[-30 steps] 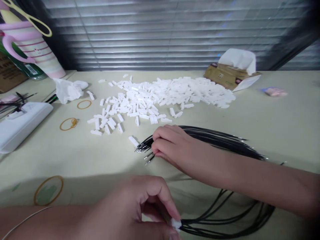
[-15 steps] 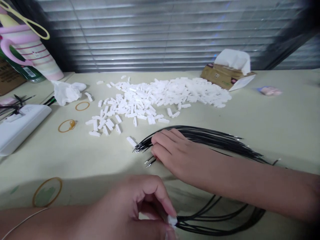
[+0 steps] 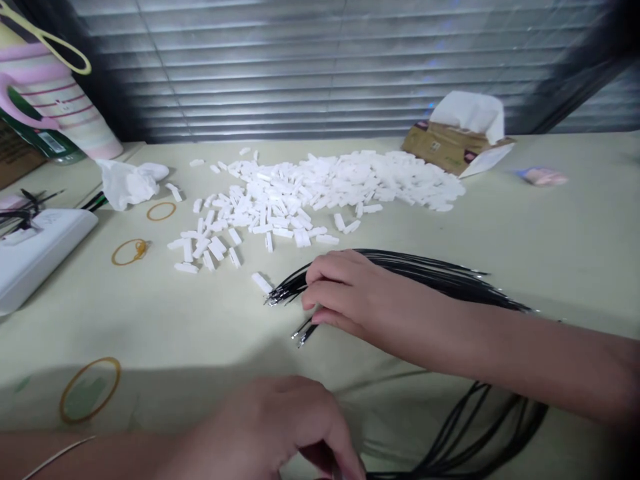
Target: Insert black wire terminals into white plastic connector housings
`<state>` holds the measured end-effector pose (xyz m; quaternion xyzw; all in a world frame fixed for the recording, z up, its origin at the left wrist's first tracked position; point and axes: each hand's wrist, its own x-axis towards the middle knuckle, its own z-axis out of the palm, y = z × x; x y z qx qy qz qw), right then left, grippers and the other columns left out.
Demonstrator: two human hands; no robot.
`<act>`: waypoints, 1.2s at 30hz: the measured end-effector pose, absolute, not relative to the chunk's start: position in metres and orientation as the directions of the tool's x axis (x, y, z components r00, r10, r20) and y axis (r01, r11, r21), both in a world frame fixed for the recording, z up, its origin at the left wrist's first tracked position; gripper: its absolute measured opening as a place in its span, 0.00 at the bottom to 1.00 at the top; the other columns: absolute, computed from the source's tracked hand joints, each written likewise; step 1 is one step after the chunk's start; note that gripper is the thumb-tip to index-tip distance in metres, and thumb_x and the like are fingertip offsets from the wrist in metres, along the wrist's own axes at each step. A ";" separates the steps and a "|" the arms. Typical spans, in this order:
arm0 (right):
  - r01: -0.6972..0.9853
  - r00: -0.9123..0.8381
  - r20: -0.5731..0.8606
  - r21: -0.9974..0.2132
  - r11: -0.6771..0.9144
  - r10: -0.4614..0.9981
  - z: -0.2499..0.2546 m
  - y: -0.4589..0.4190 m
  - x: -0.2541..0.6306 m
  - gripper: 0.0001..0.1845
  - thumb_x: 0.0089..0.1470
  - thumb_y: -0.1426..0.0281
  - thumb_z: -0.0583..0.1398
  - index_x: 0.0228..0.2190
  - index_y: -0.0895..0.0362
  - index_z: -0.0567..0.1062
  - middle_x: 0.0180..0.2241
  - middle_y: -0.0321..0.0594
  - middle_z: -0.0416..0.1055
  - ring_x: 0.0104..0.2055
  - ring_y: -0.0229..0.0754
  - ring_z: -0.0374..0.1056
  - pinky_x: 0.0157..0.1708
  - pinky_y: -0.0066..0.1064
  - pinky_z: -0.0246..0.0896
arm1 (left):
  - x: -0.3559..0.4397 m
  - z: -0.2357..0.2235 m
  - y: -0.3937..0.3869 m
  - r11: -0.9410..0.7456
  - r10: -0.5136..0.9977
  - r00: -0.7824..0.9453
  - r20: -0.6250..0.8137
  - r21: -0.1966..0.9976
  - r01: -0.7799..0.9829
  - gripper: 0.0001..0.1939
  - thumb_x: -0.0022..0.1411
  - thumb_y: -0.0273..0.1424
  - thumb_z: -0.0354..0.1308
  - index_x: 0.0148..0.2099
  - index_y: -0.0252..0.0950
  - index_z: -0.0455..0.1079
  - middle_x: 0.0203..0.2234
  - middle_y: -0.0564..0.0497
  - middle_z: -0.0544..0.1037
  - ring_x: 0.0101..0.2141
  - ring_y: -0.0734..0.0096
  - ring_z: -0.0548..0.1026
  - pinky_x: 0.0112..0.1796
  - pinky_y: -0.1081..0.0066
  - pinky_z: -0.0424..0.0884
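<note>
At the bottom edge, my left hand (image 3: 280, 427) is closed in a pinch where several black wires (image 3: 467, 437) run out to the right. The white connector housing on their ends is now hidden by the fingers and the frame edge. My right hand (image 3: 357, 293) rests over a bundle of black wires (image 3: 425, 270), fingers curled. Below its fingertips stick out a few wire ends with metal crimp terminals (image 3: 303, 333), pinched by the thumb. The bundle's other terminals (image 3: 274, 298) lie left of the hand, touching or close to a single white connector housing (image 3: 261, 283).
A heap of white connector housings (image 3: 320, 187) spreads across the back of the table. Rubber bands (image 3: 90, 390), a crumpled tissue (image 3: 127, 187) and a white device (image 3: 45, 257) lie left. A striped cup (image 3: 75, 100) and a tissue pack (image 3: 450, 143) stand near the blinds.
My left hand has moved down with its wires, and the housing has gone out of sight. My right hand has shifted slightly, and the wire ends under it have tipped downward.
</note>
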<state>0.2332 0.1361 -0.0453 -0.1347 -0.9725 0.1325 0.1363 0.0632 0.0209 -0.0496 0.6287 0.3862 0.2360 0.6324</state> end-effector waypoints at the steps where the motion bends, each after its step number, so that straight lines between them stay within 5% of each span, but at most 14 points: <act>1: 0.214 -0.929 0.233 -0.296 0.931 0.288 -0.045 0.137 0.233 0.06 0.57 0.77 0.57 0.32 0.62 0.74 0.35 0.44 0.67 0.40 0.42 0.60 0.41 0.32 0.57 | 0.062 -0.050 0.021 0.045 0.779 0.606 -0.159 0.979 0.200 0.09 0.62 0.31 0.56 0.30 0.33 0.71 0.30 0.45 0.78 0.32 0.72 0.76 0.36 0.79 0.71; 11: 0.169 -0.970 0.126 -0.273 0.947 0.209 -0.041 0.137 0.234 0.09 0.58 0.80 0.54 0.29 0.61 0.70 0.34 0.41 0.66 0.39 0.40 0.58 0.43 0.33 0.54 | 0.061 -0.044 0.022 -0.002 0.795 0.586 -0.159 0.965 0.264 0.10 0.62 0.32 0.57 0.32 0.32 0.76 0.29 0.43 0.80 0.31 0.70 0.78 0.33 0.81 0.72; 20: 0.153 -0.984 0.118 0.216 0.964 0.130 -0.037 0.122 0.234 0.06 0.51 0.82 0.55 0.29 0.61 0.68 0.31 0.43 0.63 0.35 0.45 0.57 0.37 0.36 0.51 | 0.060 -0.036 0.020 0.035 0.806 0.560 -0.192 0.960 0.278 0.10 0.61 0.32 0.58 0.33 0.31 0.77 0.29 0.41 0.80 0.31 0.69 0.78 0.32 0.79 0.72; 25: 0.177 -0.981 0.088 0.029 0.984 0.174 -0.038 0.128 0.234 0.06 0.55 0.80 0.56 0.28 0.60 0.67 0.31 0.39 0.63 0.34 0.41 0.57 0.37 0.33 0.52 | 0.060 -0.037 0.021 0.060 0.804 0.554 -0.216 0.956 0.286 0.09 0.61 0.30 0.57 0.33 0.31 0.76 0.30 0.41 0.80 0.31 0.69 0.78 0.33 0.79 0.72; 32: 0.141 -0.983 0.154 0.287 0.948 0.100 -0.043 0.120 0.236 0.05 0.52 0.79 0.53 0.31 0.61 0.68 0.31 0.44 0.62 0.36 0.47 0.56 0.39 0.38 0.52 | 0.062 -0.041 0.018 0.150 0.804 0.541 -0.246 0.965 0.216 0.08 0.59 0.32 0.60 0.31 0.33 0.73 0.30 0.44 0.78 0.31 0.70 0.77 0.33 0.78 0.71; 36: 0.210 -0.958 0.195 -0.029 0.977 0.212 -0.044 0.126 0.234 0.10 0.55 0.82 0.49 0.28 0.60 0.66 0.33 0.45 0.65 0.36 0.43 0.58 0.38 0.36 0.55 | 0.063 -0.042 0.019 0.340 0.829 0.435 -0.350 0.935 0.104 0.06 0.54 0.30 0.64 0.30 0.35 0.70 0.29 0.49 0.75 0.32 0.72 0.76 0.34 0.77 0.70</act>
